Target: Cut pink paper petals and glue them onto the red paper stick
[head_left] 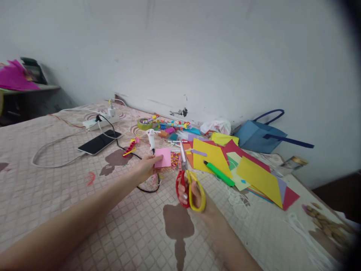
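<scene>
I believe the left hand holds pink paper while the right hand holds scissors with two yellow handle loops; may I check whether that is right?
Not quite: the head view shows the scissors with one red loop and one yellow loop, not two yellow. The left hand does hold pink paper, and the right hand the scissors.

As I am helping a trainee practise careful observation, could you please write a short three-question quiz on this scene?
1. What is the left hand holding?
2. True or false: both handles of the scissors in the right hand are the same colour.
3. Which of these lies partly on a yellow sheet?
(a) the phone
(b) the green pen-like tool
(c) the blue bag

Key:
1. A pink paper.
2. False: one handle is red, the other yellow.
3. (b)
</scene>
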A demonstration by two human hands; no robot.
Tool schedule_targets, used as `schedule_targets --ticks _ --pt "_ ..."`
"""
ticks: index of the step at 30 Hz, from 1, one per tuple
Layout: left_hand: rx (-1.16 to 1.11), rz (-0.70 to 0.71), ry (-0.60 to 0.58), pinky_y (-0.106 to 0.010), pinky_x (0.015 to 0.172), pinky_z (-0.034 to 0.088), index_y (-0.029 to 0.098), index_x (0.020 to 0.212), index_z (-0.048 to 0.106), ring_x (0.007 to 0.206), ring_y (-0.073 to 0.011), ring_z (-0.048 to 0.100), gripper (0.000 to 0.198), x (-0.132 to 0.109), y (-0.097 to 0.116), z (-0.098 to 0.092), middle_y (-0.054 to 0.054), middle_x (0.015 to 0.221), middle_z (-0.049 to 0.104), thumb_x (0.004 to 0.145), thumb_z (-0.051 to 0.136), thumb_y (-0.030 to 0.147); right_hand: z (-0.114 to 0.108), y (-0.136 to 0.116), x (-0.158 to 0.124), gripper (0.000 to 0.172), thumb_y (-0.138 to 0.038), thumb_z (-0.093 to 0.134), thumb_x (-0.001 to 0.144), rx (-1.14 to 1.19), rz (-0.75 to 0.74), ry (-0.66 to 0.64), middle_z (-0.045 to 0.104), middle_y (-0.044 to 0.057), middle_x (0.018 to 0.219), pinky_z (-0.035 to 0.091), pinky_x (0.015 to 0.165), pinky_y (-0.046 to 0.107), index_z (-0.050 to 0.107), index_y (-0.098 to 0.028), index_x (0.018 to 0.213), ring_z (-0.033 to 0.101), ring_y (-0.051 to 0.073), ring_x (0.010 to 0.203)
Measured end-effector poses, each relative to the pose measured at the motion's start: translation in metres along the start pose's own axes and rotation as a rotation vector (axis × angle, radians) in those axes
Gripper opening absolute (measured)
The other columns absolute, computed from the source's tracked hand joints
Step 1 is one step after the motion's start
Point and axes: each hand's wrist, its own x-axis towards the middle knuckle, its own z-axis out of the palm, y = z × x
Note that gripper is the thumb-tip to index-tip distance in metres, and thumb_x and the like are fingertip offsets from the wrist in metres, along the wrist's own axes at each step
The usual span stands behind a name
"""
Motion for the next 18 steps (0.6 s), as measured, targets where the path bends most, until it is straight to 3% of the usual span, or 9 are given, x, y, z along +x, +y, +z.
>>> schedule_targets --ticks 6,9,18 --pt "-0.053 0.048 0.057 -0.014 0.035 0.039 0.01 0.073 0.062 0.043 -0.0072 0.056 0.003 0.0 0.007 -0.004 -0.002 0.059 0.064 0.076 0.062 0.009 0.019 0.033 -0.007 0.058 -0.071 0.056 0.065 0.167 0.064 -0.053 0.042 -0.002 0.068 0.035 0.047 0.021 0.057 -0.018 0.091 0.035 0.008 0.052" --pt "-0.097 0.064 0.049 -0.014 0.036 0.038 0.01 0.07 0.061 0.041 -0.0061 0.054 0.006 -0.001 0.012 -0.004 -0.001 0.056 0.062 0.076 0.062 0.008 0.025 0.037 -0.009 0.069 -0.078 0.051 0.062 0.193 0.135 -0.11 0.041 -0.002 0.066 0.035 0.047 0.022 0.061 -0.016 0.09 0.035 0.009 0.052" --pt "-0.185 0.036 0.045 -0.015 0.035 0.042 0.01 0.073 0.059 0.04 -0.0067 0.054 0.009 0.002 0.021 -0.008 0.0 0.056 0.061 0.081 0.055 0.007 0.025 0.038 -0.009 0.072 -0.079 0.041 0.067 0.22 0.265 -0.165 0.044 -0.001 0.064 0.04 0.046 0.023 0.062 -0.014 0.089 0.041 0.01 0.051"
